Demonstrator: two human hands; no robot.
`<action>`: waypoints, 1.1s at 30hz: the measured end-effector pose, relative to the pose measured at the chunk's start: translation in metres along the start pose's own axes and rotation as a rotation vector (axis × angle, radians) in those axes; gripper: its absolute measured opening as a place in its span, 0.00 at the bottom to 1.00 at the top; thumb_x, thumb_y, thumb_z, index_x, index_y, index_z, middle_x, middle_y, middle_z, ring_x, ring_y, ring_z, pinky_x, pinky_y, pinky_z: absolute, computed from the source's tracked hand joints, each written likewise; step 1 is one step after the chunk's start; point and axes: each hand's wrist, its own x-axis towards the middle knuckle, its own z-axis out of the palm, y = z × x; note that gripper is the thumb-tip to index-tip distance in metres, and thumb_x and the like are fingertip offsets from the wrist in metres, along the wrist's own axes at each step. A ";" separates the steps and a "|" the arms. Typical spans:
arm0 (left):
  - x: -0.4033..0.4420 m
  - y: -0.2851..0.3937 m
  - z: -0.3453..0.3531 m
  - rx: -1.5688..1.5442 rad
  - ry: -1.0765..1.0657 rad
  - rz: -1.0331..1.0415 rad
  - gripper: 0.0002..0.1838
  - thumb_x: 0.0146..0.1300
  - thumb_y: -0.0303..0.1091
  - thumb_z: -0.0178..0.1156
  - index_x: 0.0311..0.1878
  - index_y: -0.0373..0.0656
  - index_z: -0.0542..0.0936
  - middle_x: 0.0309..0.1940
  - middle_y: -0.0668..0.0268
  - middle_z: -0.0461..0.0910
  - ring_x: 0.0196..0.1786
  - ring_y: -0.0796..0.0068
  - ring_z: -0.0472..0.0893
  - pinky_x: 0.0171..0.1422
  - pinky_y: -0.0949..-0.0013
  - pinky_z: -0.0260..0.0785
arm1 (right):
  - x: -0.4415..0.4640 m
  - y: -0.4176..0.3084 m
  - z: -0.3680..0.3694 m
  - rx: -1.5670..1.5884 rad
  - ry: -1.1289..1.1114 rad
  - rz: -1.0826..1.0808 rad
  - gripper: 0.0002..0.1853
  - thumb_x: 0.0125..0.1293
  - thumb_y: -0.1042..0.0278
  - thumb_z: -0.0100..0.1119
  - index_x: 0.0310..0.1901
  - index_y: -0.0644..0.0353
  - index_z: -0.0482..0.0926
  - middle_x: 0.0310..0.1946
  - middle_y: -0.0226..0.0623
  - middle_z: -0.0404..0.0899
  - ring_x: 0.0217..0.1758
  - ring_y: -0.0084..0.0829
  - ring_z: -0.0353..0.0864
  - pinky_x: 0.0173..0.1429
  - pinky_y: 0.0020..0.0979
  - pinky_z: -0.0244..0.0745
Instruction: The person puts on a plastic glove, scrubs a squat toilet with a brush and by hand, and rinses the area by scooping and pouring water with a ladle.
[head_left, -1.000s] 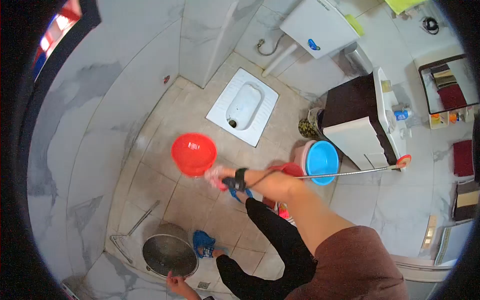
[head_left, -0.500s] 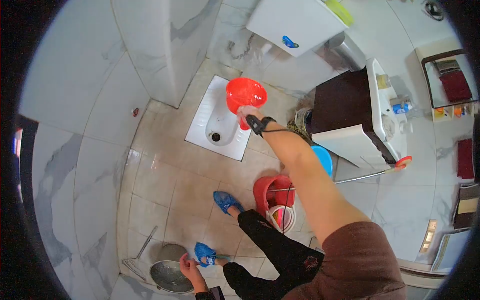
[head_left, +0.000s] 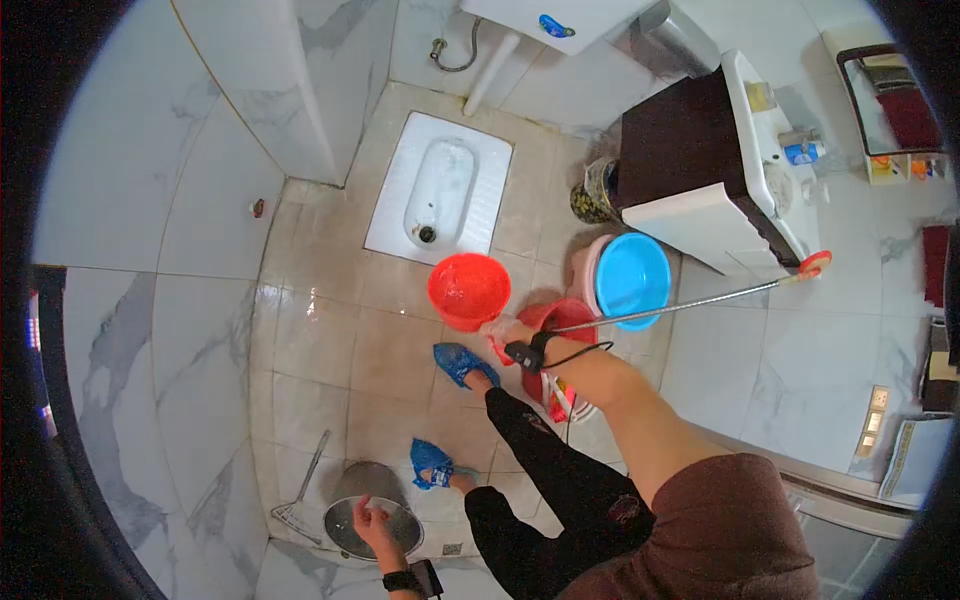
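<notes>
The tiled floor (head_left: pixel 390 390) gleams in places; if wet, it could cause a slip. At eleven o'clock lies the squat toilet (head_left: pixel 380 220), at seven the grey bucket (head_left: pixel 402 532). The red dipper (head_left: pixel 469 290) is mid-view, its five-o'clock side gripped by the right hand (head_left: pixel 508 331), fingers closed; a tilted wrist could spill any contents. The left hand (head_left: pixel 371 520), half-curled, seemingly empty, overlaps the bucket.

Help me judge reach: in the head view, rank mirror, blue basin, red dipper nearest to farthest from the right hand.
1. Red dipper, held in the right hand.
2. Blue basin, toward picture right.
3. Mirror, at the picture's upper right.
</notes>
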 end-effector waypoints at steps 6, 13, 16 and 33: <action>-0.004 -0.021 -0.014 -0.032 0.023 -0.131 0.14 0.50 0.22 0.46 0.41 0.37 0.73 0.15 0.72 0.65 0.18 0.84 0.65 0.23 0.77 0.64 | -0.010 -0.009 0.061 0.301 -0.314 0.243 0.04 0.43 0.69 0.52 0.17 0.58 0.71 0.15 0.34 0.74 0.18 0.34 0.74 0.22 0.35 0.66; 0.003 -0.017 0.018 -0.008 -0.013 -0.169 0.14 0.52 0.23 0.47 0.44 0.38 0.71 0.17 0.72 0.64 0.19 0.84 0.64 0.24 0.78 0.63 | 0.076 -0.005 0.061 -0.493 -0.087 -0.144 0.08 0.37 0.63 0.59 0.18 0.55 0.72 0.16 0.39 0.73 0.23 0.42 0.75 0.24 0.39 0.67; 0.009 -0.006 0.035 -0.063 -0.034 -0.145 0.15 0.53 0.23 0.47 0.45 0.39 0.69 0.19 0.72 0.65 0.21 0.84 0.65 0.25 0.78 0.63 | 0.145 -0.017 0.044 0.462 0.024 0.067 0.08 0.37 0.64 0.58 0.17 0.57 0.72 0.16 0.41 0.73 0.20 0.41 0.74 0.22 0.38 0.66; 0.038 0.028 0.084 -0.072 -0.010 -0.138 0.18 0.54 0.23 0.47 0.51 0.40 0.65 0.23 0.70 0.65 0.25 0.81 0.67 0.32 0.76 0.64 | 0.160 0.010 -0.100 -2.242 -0.530 0.638 0.21 0.62 0.56 0.35 0.47 0.60 0.72 0.41 0.41 0.75 0.44 0.42 0.73 0.48 0.45 0.64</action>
